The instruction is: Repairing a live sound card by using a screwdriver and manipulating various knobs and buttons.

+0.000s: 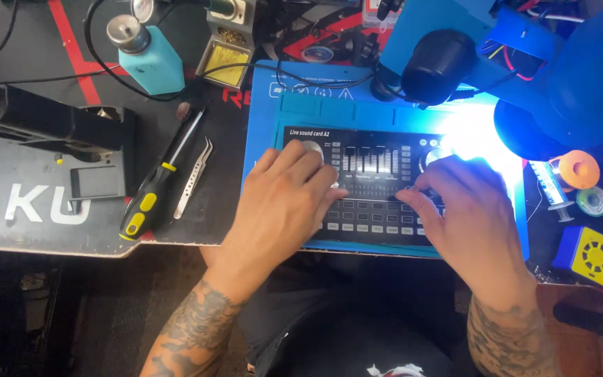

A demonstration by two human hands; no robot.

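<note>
**Both hands flat on a black sound card on the blue mat**

The black sound card [375, 185] lies on a blue work mat [263, 139] at the near edge of the table [36, 230], its long axis running left to right. The 2 hands rest on top of it. The left hand [284, 202] covers its left end, fingers spread and pressed down beside a round knob [313, 147]. The right hand [472, 213] covers the right end, fingers curled, fingertips [410, 199] touching the button rows near the middle. Neither hand grips anything. A yellow-and-black screwdriver [149, 195] and tweezers [193, 178] lie well left of the card.
</note>
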